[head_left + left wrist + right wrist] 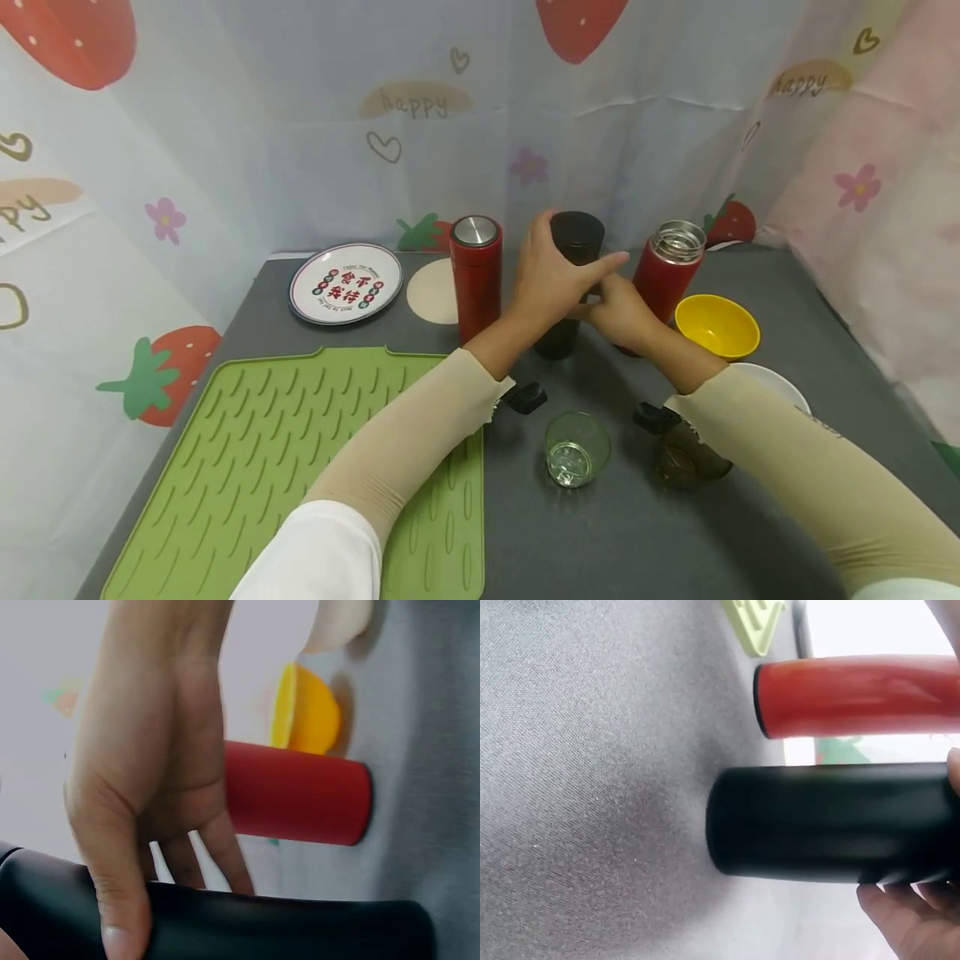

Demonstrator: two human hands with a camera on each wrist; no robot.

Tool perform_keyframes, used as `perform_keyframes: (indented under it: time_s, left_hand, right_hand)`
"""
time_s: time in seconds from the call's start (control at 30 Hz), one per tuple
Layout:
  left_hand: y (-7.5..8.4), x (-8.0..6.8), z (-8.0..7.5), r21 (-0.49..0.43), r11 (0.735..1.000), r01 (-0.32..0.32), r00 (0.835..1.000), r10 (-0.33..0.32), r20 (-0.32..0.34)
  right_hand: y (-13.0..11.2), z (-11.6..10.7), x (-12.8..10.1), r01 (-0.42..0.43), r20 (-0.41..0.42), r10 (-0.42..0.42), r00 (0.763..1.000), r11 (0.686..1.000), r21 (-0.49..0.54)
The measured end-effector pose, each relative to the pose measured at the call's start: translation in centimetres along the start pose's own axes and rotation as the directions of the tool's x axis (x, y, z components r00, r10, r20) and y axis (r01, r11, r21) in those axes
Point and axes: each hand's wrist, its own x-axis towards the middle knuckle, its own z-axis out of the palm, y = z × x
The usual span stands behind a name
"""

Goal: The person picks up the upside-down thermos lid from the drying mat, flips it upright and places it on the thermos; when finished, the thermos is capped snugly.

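Note:
A black thermos flask stands between two red ones at the back of the table, and both hands grip it. My left hand has its thumb across the near side and its other fingers behind the flask. Lower down, my right hand curls round it from the right; the right wrist view shows its fingertips against the black wall. The left red thermos flask has a steel-topped lid. A lidless red thermos flask on the right shows its bare metal neck.
A green drying mat covers the left front, with a white lettered plate behind it. A clear glass and a brown glass stand below the forearms. At right are a yellow bowl and a partly hidden white dish.

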Motion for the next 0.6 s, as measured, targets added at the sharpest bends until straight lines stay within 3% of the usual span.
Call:
perform_keyframes:
  time_s: [0.13, 0.3, 0.4, 0.47, 0.6]
  left_hand:
    - [-0.3, 0.3, 0.0, -0.016, 1.000, 0.010, 1.000, -0.010, -0.007]
    - [-1.7, -0.8, -0.5, -0.201, 0.972, -0.122, 0.993, 0.119, -0.026]
    - [-2.1, -1.3, -0.7, -0.253, 0.951, -0.175, 0.984, 0.173, -0.028]
    - [-1.9, -1.3, -0.6, -0.201, 0.966, -0.164, 0.987, 0.160, -0.036]
    - [-0.5, -0.7, -0.2, -0.038, 0.998, -0.051, 0.998, 0.049, -0.041]
  right_hand:
    - [-0.2, 0.0, 0.1, -0.025, 0.014, 0.025, 1.000, 1.000, -0.003]
    - [-0.1, -0.1, 0.0, -0.076, 0.011, 0.076, 0.997, 0.997, 0.001]
    - [0.0, 0.0, 0.0, -0.064, 0.004, 0.064, 0.998, 0.998, 0.018]
    - [0.0, 0.1, 0.0, -0.032, 0.003, 0.031, 0.999, 0.999, 0.020]
    - [0.1, 0.2, 0.1, 0.030, -0.001, -0.030, 1.000, 1.000, 0.000]
